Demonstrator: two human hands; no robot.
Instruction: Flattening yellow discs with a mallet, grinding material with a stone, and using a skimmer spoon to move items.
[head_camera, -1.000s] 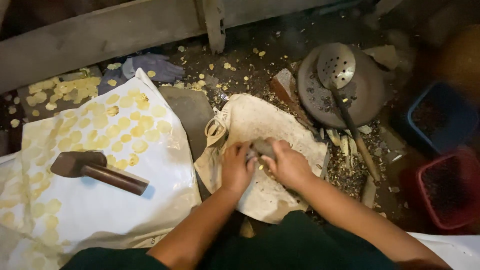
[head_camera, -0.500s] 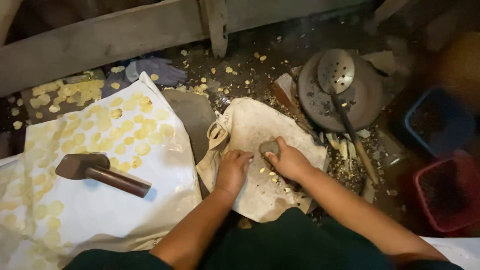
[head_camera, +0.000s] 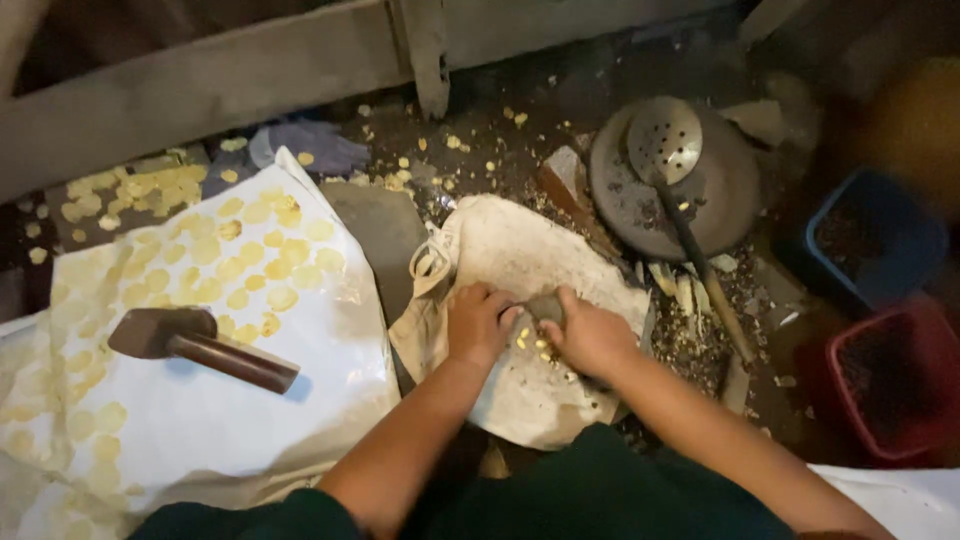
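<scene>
— What's nearest the camera?

— The person's dark green lap, then both forearms reaching forward onto a pale cloth (head_camera: 520, 250) spread over a flat stone on the ground. The left hand (head_camera: 478, 325) is curled into a loose fist and rests on the cloth near its left edge; I cannot tell whether anything sits inside it. The right hand (head_camera: 590, 338) is wrapped around a small grey stone (head_camera: 545, 308), fingers closed over it.

— And where is that stone exactly?

— Near the middle of the cloth, between the two hands, touching the right one and just beside the left. A few yellow crumbs (head_camera: 535, 345) lie on the cloth directly under the hands.

— What's off to the left?

— A white sheet (head_camera: 200, 430) on the ground, its far half covered with flat yellow discs (head_camera: 250, 260). A hammer (head_camera: 200, 345) with a dark wooden handle lies on the sheet, well apart from both hands.

— To the right?

— A red tub (head_camera: 890, 385) near the right edge, and a blue tub (head_camera: 870, 245) just beyond it; both hold something dark.

— Farther out?

— A round dark pan (head_camera: 720, 200) past the cloth's far right corner, with a perforated metal skimmer (head_camera: 665, 140) lying across it, its handle pointing back toward the person. Beyond that, scattered yellow bits on dirt and a grey wooden beam (head_camera: 200, 90) along the far side.
</scene>
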